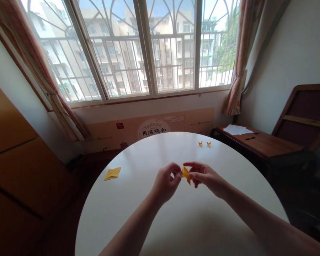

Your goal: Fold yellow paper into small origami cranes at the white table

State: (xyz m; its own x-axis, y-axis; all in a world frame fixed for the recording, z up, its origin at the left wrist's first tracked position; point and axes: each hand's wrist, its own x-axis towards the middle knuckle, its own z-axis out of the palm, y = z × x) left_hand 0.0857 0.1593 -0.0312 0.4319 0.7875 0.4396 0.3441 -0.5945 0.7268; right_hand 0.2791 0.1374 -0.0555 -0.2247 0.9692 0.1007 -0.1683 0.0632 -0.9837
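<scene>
A piece of yellow folded paper (185, 173) with pointed corners is held up over the round white table (117, 213). My left hand (167, 179) pinches its left edge between curled fingers and thumb. From the other side, my right hand (202, 175) has its index finger at the top point and its thumb against the right side; the remaining fingers curl below. Two small orange-yellow folded paper figures, a left one (200, 144) and a right one (208, 144), stand side by side farther back. Toward the table's left edge lies a flat yellow paper piece (112, 173).
Behind the table are a printed cardboard panel (101, 129) and a barred window (128, 64) with curtains. At right, white sheets (236, 129) and a small dark object (250, 138) lie on a wooden bench (277, 144). A wooden cabinet (13, 153) stands at left.
</scene>
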